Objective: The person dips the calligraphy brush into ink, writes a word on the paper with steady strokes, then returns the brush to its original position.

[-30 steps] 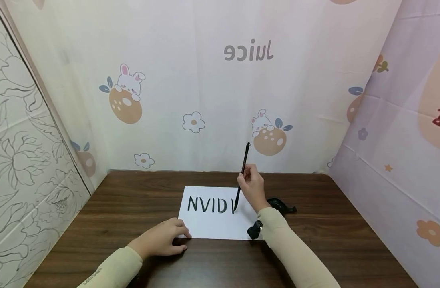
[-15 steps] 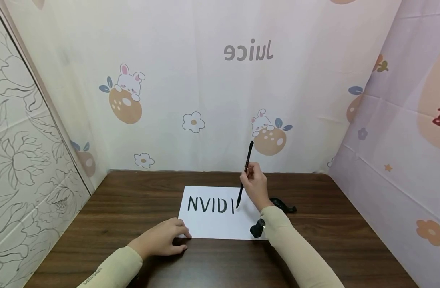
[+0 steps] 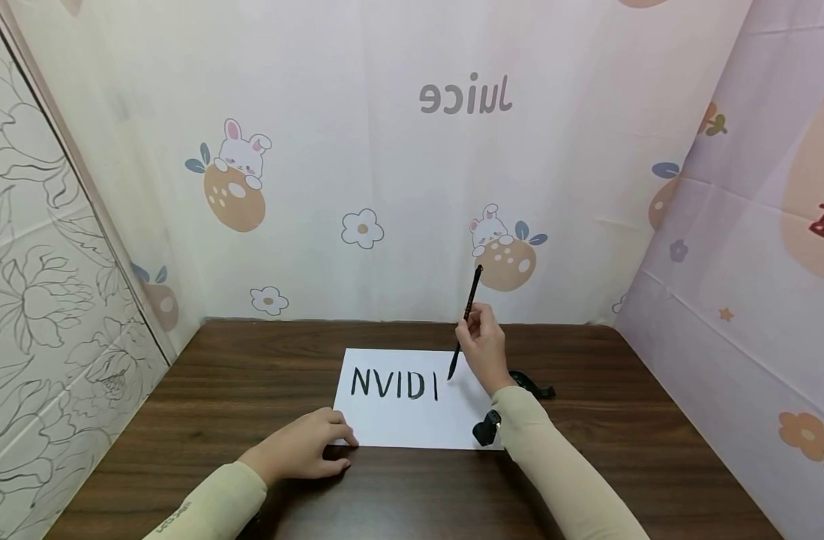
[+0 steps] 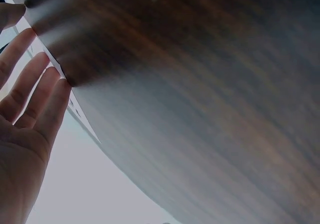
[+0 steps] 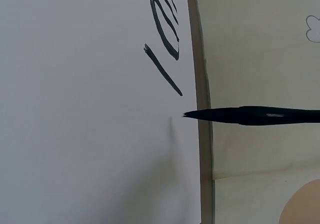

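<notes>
A white sheet of paper [image 3: 412, 424] lies on the brown wooden table, bearing the black brushed letters "NVIDI" [image 3: 394, 384]. My right hand [image 3: 483, 346] pinches a black writing brush [image 3: 472, 292], its handle tilted up and to the right. In the right wrist view the dark tip of the brush [image 5: 220, 115] hangs just past the last stroke [image 5: 163, 70], above the paper; the hand itself is out of that view. My left hand [image 3: 307, 445] rests at the paper's lower left corner, fingers spread and relaxed. In the left wrist view its fingertips [image 4: 61, 86] touch down along the paper's edge.
A glossy black object [image 3: 533, 385] sits on the table right of the paper, partly hidden by my right wrist. A small black camera [image 3: 486, 429] is strapped to that wrist. Printed curtains [image 3: 358, 150] close off the table's back and right side; a flower-patterned panel [image 3: 40, 300] stands left.
My right hand has lifted the brush from the bottom of the last upright stroke and moved it up and to the right, baring the whole stroke. The left hand has stayed still.
</notes>
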A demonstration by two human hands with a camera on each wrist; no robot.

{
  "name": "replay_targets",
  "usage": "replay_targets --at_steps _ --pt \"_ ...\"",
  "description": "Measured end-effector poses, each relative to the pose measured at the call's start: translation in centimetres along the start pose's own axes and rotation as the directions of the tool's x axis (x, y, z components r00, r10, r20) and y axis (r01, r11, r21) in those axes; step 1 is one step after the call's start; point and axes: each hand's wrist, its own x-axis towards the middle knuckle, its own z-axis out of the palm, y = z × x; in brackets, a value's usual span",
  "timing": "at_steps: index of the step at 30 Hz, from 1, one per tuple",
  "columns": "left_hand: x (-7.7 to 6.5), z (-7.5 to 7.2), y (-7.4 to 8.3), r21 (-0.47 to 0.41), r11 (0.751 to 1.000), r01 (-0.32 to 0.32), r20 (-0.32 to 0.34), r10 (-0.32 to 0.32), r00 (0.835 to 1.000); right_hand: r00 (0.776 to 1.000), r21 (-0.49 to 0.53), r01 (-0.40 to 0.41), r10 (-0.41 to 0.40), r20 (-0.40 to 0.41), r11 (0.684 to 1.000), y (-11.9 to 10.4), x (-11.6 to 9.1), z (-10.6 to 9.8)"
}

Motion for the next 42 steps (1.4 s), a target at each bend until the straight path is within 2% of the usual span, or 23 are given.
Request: replay_targets --at_steps 15,26,34,42 --pt "-0.2 0.1 0.0 0.002 1.000 -0.006 -0.016 0.006 1.000 1.000 0.006 -0.007 0.007 -0.017 1.000 0.4 -0.1 -0.2" --pt "-0.1 -0.1 0.2 -0.005 1.000 0.009 -0.002 -0.009 1.000 1.000 -0.009 -0.008 0.007 -0.021 1.000 0.8 -0.3 -0.1" --pt "-0.1 -0.1 0.2 0.002 1.000 -0.020 -0.031 0.020 0.999 0.999 -0.010 0.000 0.000 -0.034 1.000 1.0 -0.4 0.0" --pt "-0.1 -0.1 0.2 0.000 1.000 0.010 -0.014 -0.010 1.000 0.999 -0.006 -0.040 0.040 -0.011 0.999 1.1 -0.6 -0.1"
